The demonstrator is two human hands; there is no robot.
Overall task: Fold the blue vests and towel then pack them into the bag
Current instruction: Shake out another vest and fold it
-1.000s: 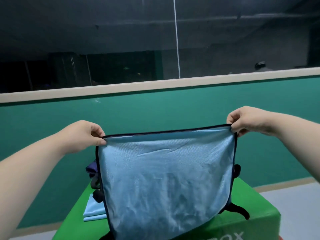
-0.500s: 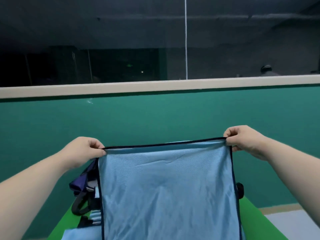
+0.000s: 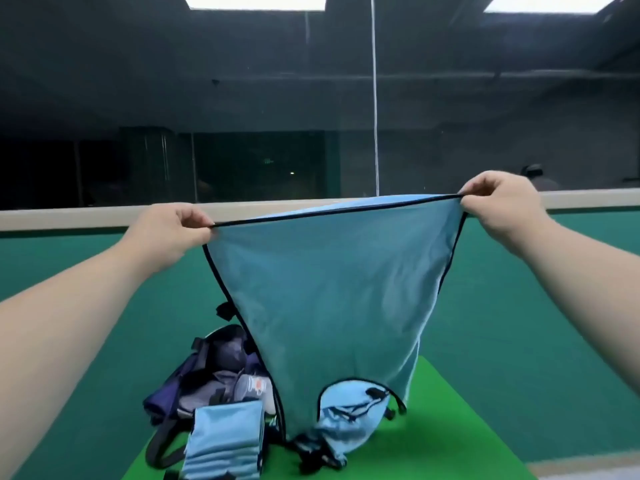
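Vest (image 3: 329, 299), light blue with dark piping along its edges, hangs spread between two raised hands, above and to the right of the bag (image 3: 207, 372). The left hand (image 3: 173, 233) pinches one top corner between thumb and curled fingers, high above the bag. The right hand (image 3: 498, 202) pinches the other top corner the same way, farther right of the bag and a little higher, so the taut top hem slopes upward to that side. From that hem the cloth narrows downward. Its lower end, with a curved piped opening and dark straps, bunches on the green table (image 3: 450, 427) just right of the bag.

The bag is dark navy, stands on the same table and gapes open at the top, with a strap looping down on its left side. A pale bottle (image 3: 254, 388) with an orange mark shows inside its mouth. A folded cloth (image 3: 225, 438) of the same light blue lies in front of the bag, on the person's side, touching its front edge. It may be the towel, though the soft picture leaves that uncertain. Behind the bag runs a beige ledge (image 3: 69, 220).
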